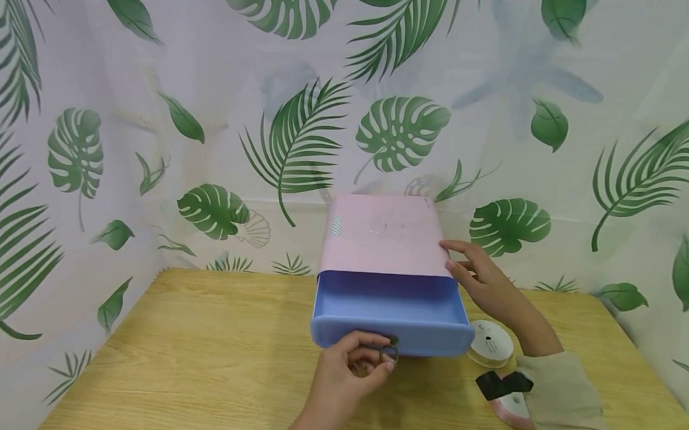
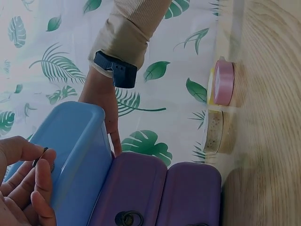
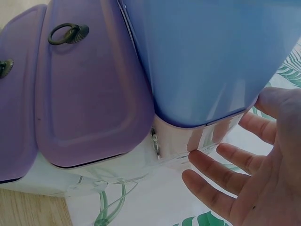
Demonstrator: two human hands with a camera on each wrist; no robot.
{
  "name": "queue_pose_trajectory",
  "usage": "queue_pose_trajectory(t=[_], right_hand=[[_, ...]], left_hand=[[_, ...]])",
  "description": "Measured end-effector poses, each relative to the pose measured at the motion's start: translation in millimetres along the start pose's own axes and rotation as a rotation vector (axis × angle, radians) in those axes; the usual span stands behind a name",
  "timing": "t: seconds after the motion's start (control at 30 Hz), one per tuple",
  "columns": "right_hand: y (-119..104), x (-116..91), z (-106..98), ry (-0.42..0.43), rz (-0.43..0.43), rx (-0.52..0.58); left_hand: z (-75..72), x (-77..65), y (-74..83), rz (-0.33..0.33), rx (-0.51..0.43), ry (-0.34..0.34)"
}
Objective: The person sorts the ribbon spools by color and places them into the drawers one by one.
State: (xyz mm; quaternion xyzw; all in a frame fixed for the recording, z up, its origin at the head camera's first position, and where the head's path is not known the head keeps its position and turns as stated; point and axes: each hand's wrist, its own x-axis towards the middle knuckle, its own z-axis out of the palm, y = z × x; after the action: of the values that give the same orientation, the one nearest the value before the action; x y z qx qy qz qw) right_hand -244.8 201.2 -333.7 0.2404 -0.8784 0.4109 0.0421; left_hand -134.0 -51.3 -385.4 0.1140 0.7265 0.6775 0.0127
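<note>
A small pink-topped drawer cabinet [image 1: 387, 233] stands on the table, its blue top drawer [image 1: 431, 337] pulled out with a bare inside showing. At the drawer front, my left hand [image 1: 349, 372] pinches the ring pull [image 1: 389, 353] between thumb and fingers. My right hand [image 1: 483, 282] has its fingertips at the cabinet's right side, near the top edge. In the right wrist view those fingers [image 3: 218, 172] are spread out and fairly straight. Below the blue drawer are two purple drawers [image 3: 94, 89], both pushed in, with ring pulls of their own.
To the cabinet's right lie a white spool [image 1: 491, 343] and a pink-edged spool [image 1: 512, 411], close by the right forearm. The wooden table [image 1: 211, 350] extends to the left. Behind it hangs a leaf-patterned cloth [image 1: 297, 238].
</note>
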Motion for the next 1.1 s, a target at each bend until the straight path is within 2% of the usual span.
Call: queue_pose_trajectory(t=[0.33, 0.63, 1.1], right_hand=[[-0.3, -1.0, 2.0, 0.008, 0.008, -0.005], [1.8, -4.0, 4.4, 0.011, 0.003, -0.015], [2.3, -0.2, 3.2, 0.006, -0.010, -0.011]], left_hand=[[-0.3, -10.2, -1.5, 0.001, -0.038, -0.026], [-0.2, -20.7, -4.7, -0.067, -0.021, -0.044], [-1.9, -22.1, -6.3, 0.046, 0.044, -0.041]])
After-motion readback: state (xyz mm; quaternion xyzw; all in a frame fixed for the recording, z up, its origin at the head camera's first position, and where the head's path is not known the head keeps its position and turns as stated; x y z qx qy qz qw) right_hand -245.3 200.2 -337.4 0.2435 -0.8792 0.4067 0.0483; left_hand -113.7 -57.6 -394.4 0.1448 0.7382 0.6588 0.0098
